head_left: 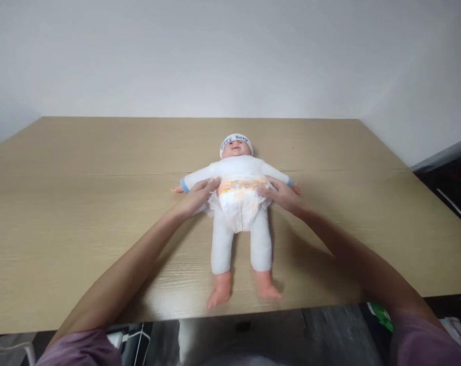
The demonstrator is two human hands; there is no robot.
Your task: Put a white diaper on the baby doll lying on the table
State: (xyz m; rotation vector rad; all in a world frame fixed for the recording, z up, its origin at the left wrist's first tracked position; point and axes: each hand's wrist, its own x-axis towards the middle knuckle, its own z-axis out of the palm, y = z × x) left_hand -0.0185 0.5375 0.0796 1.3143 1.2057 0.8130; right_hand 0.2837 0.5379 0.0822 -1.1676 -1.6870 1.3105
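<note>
Two sleeves [78,351]: purple, one on each arm of the person standing at the table, seen at the bottom edge.
Two forearms: bare, stretched forward over the near edge and closing in on the doll from either side.
One table [81,213]: pale wood-grain top with a seam running across it under the doll's shoulders.
One doll [240,170]: flat on its back at mid-table in a white suit, feet toward the person, head away, arms spread wide.
Two feet [220,292]: bare, close to the front edge, toes turned outward.
One diaper [240,211]: white with an orange-yellow printed waistband, wrapped round the doll's hips.
Left hand [198,195]: half curled, fingertips on the waistband at the doll's side. Whether it pinches the fabric cannot be told.
Right hand [282,195]: half curled on the opposite side, fingertips touching the waistband. Its grip likewise cannot be told.
One cap [236,138]: white with blue lettering, on the doll's head.
One wall [230,56]: plain white, beyond the far edge.
</note>
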